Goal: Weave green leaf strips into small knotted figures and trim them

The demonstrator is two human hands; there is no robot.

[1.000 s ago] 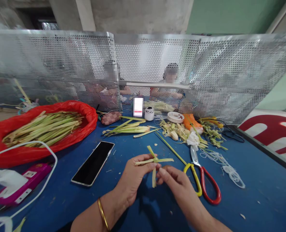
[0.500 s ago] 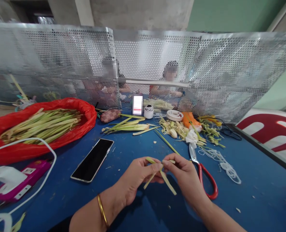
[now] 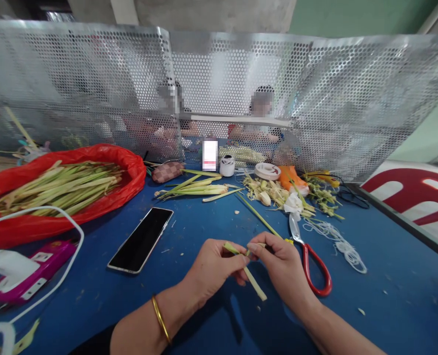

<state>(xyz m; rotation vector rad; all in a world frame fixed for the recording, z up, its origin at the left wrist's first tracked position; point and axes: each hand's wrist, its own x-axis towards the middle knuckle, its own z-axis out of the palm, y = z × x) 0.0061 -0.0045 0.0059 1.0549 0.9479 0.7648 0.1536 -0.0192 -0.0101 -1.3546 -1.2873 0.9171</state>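
Note:
Pale green leaf strips are pinched between my two hands above the blue table. My left hand is closed on them with the thumb on top, and one strip hangs down toward the lower right. Fingertips of my right hand grip a short folded end of a strip, close against the left thumb. How the strips cross is partly hidden by the fingers. Just right of my right hand lie scissors with red handles. A long green stem stretches away behind the hands.
At left are a red bag of long leaves, a purple power strip with a white cable, and a phone. Leaf bundles, scraps, tape and white string lie farther back, before a perforated metal screen. People sit behind it.
The strip end that stuck out at lower left beneath my left hand no longer shows there. My fingers have shifted slightly, still pinching the strips. The view has tilted down a little.

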